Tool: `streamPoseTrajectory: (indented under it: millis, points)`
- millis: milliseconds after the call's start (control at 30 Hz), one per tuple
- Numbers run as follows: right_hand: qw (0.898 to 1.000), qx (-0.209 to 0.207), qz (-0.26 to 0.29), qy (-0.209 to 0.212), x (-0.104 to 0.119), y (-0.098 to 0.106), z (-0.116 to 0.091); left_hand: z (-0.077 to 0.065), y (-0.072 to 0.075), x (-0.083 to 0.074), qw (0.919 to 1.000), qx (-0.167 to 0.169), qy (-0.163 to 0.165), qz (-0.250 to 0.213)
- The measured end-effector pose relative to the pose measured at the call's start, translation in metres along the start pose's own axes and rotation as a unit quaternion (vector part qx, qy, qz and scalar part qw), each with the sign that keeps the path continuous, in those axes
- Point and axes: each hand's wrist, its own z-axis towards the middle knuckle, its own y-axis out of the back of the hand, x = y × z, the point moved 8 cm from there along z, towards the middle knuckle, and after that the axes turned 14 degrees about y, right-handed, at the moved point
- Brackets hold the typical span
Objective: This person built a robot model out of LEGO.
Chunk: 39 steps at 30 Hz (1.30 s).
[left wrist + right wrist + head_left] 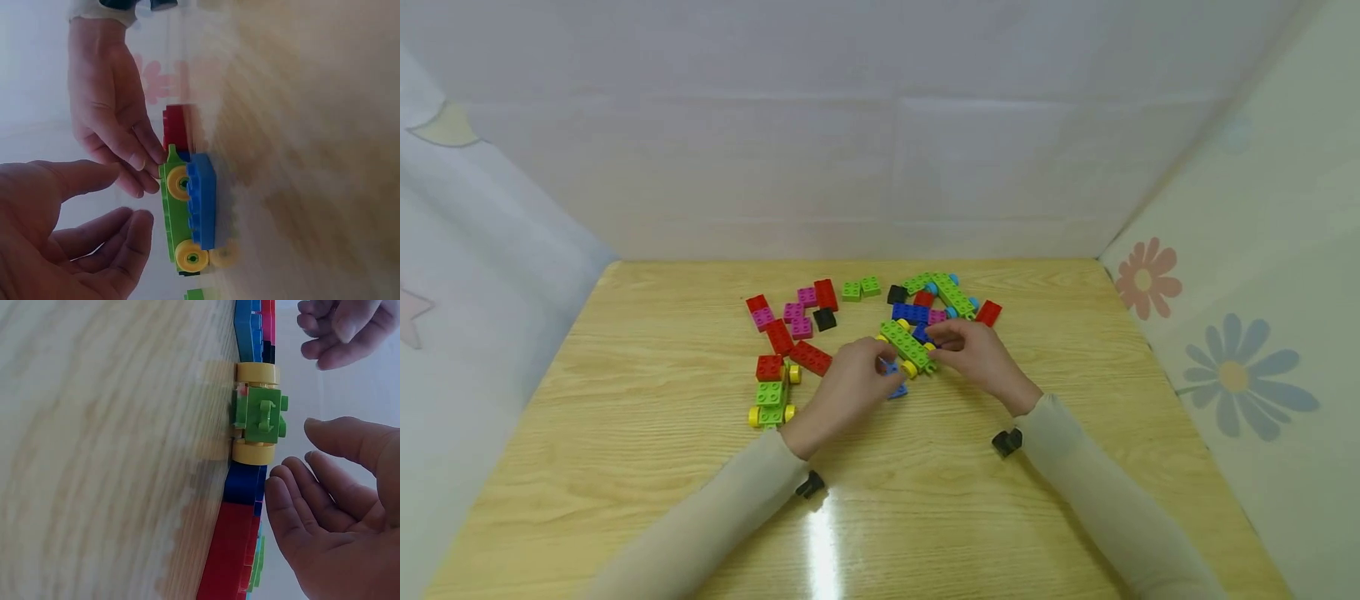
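Observation:
A green toy car base point(908, 344) with yellow wheels lies on the table between my two hands. My left hand point(852, 379) hovers at its left side, fingers loosely bent around nothing. On the other side my right hand point(981, 358) is held near the car's hooked end, thumb and fingers apart. In the left wrist view a blue brick point(203, 201) lies along the near side of the green base; my left hand partly covers it in the head view. The right wrist view shows a gap between the right fingers point(294, 494) and the wheels.
Left of my left hand stands a wheeled green build with a red brick point(769, 367) on it. Red, pink and black bricks lie behind. Two light green bricks point(861, 288) sit farther back. Green bases with blue wheels point(953, 295) and a red brick point(988, 313) are at back right.

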Motion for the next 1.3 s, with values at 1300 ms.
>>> streamPoseTrajectory:
  millis: [1300]
  points:
    - [0.996,0.054,-0.069,-0.014,0.005,-0.006,-0.014,0.017,-0.033,0.009,0.9941,0.037,-0.026,0.099]
